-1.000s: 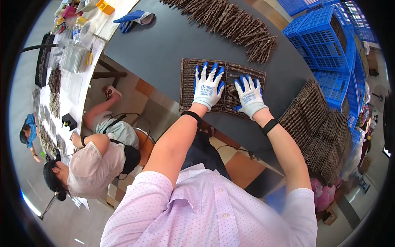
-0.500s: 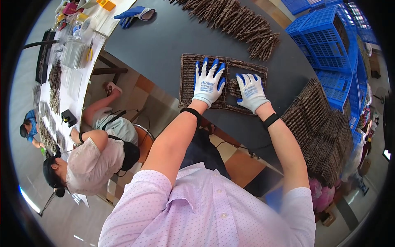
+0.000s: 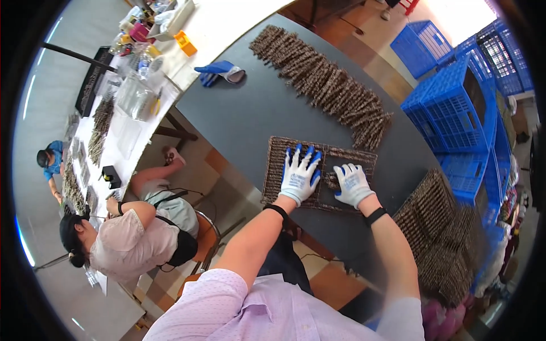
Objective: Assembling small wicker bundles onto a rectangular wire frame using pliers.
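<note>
Woven brown mat [image 3: 347,159] flat on dark surface [image 3: 250,113], left hand [image 3: 300,175] and right hand [image 3: 351,184] pressing it, fingers spread; finished mats stacked [image 3: 438,227] beside, row [image 3: 330,85] beyond.

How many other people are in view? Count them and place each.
2: a seated person lower left beside the white table, and a person in blue at the left edge. More may be hidden.

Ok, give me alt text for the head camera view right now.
Two hands in white-and-blue gloves, left hand and right hand, press flat on a brown woven rectangular mat on a dark grey table. More woven pieces lie beyond; blue plastic crates stand right.
</note>
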{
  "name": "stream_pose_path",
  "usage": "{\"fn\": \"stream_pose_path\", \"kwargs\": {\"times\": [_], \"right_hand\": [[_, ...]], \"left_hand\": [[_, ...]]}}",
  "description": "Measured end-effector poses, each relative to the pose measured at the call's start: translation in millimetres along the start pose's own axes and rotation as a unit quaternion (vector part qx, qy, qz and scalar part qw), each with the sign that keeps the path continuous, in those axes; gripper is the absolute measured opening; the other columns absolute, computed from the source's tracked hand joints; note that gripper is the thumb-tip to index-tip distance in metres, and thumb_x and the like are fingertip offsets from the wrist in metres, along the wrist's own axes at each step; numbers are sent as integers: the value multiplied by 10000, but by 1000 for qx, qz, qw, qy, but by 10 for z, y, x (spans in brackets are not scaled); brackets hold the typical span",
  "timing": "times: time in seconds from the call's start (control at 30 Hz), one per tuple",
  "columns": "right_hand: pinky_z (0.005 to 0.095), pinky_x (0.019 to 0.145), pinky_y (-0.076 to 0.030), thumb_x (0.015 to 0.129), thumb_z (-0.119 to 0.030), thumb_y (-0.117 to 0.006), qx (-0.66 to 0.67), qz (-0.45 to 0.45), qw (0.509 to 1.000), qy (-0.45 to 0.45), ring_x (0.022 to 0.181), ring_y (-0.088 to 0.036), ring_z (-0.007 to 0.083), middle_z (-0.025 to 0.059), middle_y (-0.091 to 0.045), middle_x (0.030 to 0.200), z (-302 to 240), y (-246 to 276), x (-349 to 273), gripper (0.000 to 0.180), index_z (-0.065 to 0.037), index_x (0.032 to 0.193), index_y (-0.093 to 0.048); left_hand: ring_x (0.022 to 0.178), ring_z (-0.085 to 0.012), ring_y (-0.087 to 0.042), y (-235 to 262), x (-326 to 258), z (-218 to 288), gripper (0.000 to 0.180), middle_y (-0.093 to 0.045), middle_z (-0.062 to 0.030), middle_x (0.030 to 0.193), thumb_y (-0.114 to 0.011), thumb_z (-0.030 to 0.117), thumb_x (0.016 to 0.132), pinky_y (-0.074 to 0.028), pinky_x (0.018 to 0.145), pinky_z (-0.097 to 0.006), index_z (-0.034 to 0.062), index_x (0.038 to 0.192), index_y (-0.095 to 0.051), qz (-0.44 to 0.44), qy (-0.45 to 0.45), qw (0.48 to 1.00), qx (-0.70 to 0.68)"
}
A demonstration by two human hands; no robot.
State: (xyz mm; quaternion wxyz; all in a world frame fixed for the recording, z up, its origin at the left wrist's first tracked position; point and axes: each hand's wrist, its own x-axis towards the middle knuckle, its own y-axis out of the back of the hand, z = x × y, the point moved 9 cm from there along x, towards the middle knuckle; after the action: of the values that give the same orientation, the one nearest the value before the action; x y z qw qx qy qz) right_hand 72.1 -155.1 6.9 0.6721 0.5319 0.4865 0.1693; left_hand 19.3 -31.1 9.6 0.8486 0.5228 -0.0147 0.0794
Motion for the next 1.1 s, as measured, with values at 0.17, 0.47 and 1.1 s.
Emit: {"fn": "stream_pose_path", "kwargs": {"times": [0.17, 0.47, 1.1], "right_hand": [[416, 1025, -385, 733, -463, -747, 65, -8, 996, 62, 1204, -539, 267, 119, -592, 1233, 78, 8, 45, 748, -98, 1337, -500], [425, 1042, -408, 649, -217, -800, 241, 201, 941, 124, 1087, -591, 315, 100, -650, 1090, 322, 436, -310, 545, -131, 1140, -580], [465, 901, -562, 867, -43, -641, 886, 387, 135, -216, 745, -619, 206, 63, -612, 833, 1865, -757, -1035, 127, -37, 992, -620]], "left_hand": [[1438, -416, -276, 36, 30, -23, 600, -420, -120, 1514, -630, 335, 887, -126, 1184, -612, 180, 1447, -480, -6, 5, 1000, 18], [1443, -416, -260, 70, 125, -4, 595, -389, -110, 1541, -621, 341, 890, -113, 1191, -607, 169, 1443, -484, -21, 3, 999, 44], [1436, -412, -274, 18, 116, 44, 601, -416, -124, 1510, -653, 307, 861, -116, 1192, -597, 143, 1420, -506, -18, -11, 998, 57]]}}
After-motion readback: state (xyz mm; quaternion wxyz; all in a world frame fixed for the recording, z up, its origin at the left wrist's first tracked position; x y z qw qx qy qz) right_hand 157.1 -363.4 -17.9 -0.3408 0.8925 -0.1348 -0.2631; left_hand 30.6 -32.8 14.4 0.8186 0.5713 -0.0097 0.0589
